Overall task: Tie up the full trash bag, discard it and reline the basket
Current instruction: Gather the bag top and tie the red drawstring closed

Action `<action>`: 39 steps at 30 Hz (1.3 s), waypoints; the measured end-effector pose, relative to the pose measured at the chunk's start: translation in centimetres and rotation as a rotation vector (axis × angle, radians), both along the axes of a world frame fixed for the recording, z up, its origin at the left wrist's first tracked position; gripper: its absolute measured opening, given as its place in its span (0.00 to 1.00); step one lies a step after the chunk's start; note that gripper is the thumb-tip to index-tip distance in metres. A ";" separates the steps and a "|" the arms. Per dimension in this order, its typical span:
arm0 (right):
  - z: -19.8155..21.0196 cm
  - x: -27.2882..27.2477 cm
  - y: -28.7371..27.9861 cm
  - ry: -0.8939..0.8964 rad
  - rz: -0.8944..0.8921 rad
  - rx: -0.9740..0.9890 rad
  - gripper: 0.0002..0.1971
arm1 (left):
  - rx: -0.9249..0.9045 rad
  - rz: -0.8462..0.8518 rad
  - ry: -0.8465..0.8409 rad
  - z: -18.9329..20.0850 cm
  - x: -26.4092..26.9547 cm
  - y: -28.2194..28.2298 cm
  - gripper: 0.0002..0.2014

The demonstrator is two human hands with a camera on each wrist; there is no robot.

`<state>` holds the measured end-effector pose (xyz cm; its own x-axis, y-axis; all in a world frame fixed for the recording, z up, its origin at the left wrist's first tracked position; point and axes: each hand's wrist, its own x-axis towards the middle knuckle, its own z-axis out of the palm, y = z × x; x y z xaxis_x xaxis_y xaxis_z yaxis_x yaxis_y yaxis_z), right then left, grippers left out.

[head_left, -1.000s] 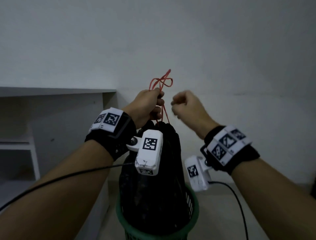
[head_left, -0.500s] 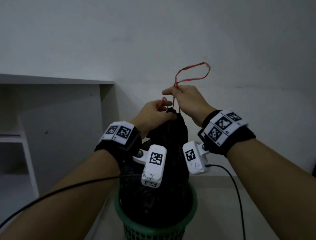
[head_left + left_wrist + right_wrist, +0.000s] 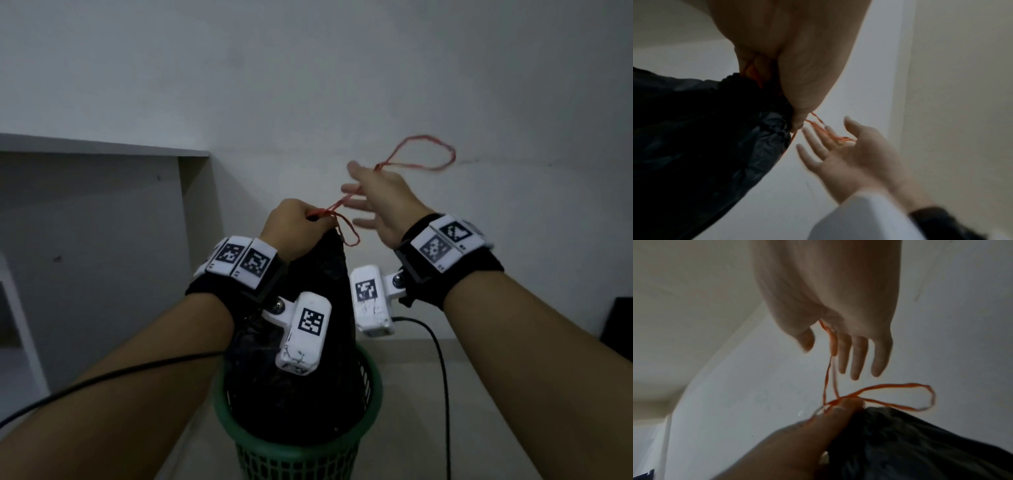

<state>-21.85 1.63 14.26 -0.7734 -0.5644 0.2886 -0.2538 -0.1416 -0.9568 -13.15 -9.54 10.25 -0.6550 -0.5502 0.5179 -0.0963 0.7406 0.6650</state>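
Note:
A full black trash bag [image 3: 267,394] stands in a green mesh basket [image 3: 373,394], its top gathered to a point. My left hand [image 3: 294,226] grips the bag's neck together with the red drawstring [image 3: 424,137]. Just right of it my right hand [image 3: 373,202] is spread with straight fingers. The string runs from the left fist up between the right thumb and forefinger, and a loop of it hangs beyond that hand. In the right wrist view a second loop [image 3: 898,384] sticks out beside the left thumb [image 3: 828,421]. The left wrist view shows the string [image 3: 818,128] lying across the right palm [image 3: 849,155].
A white shelf unit [image 3: 102,150] stands close on the left, with a plain wall behind everything. A dark object [image 3: 620,325] sits at the right edge. Black cables [image 3: 442,377] trail from both wrist cameras, and pale floor shows around the basket.
My right hand has gone from pinching the string above the bag to spread fingers, and has moved right. The red loop has swung right with it. The left hand stays on the bag's neck.

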 end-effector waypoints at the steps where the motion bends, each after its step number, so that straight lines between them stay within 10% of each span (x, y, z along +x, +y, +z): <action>1: -0.8 0.2 -0.1 0.007 0.046 0.030 0.17 | 0.034 0.001 0.006 0.0 0.0 -0.1 0.15; 9: -0.5 1.3 -1.0 -0.175 0.018 -0.344 0.16 | -0.172 0.002 -0.124 0.2 0.6 0.6 0.18; 14: -0.7 0.5 0.1 -0.231 0.040 -0.276 0.13 | 0.380 -0.118 0.111 2.2 1.6 1.5 0.10; 19: -2.1 0.0 0.6 -0.283 0.116 -0.417 0.08 | 0.488 -0.041 0.363 4.1 2.1 0.8 0.15; 25: -1.5 1.5 0.5 0.308 0.239 -0.019 0.20 | 0.291 -0.144 0.121 4.7 2.1 1.3 0.10; 33: -1.4 1.3 0.7 0.344 0.373 0.147 0.11 | 0.249 -0.205 0.107 3.6 2.8 0.7 0.14; 39: -1.1 0.8 -0.1 0.287 0.097 0.049 0.16 | 0.321 -0.218 0.117 2.8 3.1 0.5 0.21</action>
<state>-21.05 1.50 13.11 -0.6061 -0.6502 0.4581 -0.5027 -0.1332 -0.8542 -10.02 -9.04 13.09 -0.7209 -0.5506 0.4208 0.1307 0.4883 0.8629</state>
